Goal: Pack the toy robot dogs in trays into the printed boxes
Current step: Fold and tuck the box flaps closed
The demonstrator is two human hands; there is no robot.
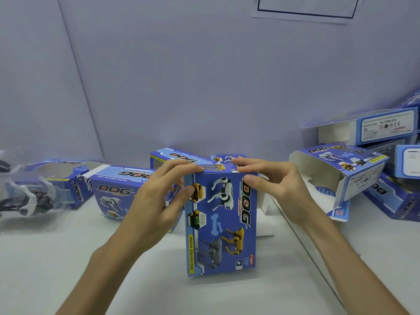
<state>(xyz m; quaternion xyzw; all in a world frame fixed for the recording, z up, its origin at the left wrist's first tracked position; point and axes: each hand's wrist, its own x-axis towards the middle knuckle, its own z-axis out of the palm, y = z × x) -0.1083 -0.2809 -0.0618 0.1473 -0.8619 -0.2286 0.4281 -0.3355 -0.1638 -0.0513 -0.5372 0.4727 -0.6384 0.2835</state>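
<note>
One box upright; left hand, right hand pinch top; one trayed dog.

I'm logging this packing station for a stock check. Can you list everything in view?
held box: one, blue printed, upright at table centre
boxes on the left: at least three, blue printed, lying left of and behind the held box
boxes on the right: a pile, count unclear, blue and white, some open-ended
toy robot dog: one, white and black, in clear plastic, far left
table: one, white
paper sheet: one, white with dark outline, on the wall, top of view
left hand: pinches the held box's top left
right hand: pinches its top right
</note>
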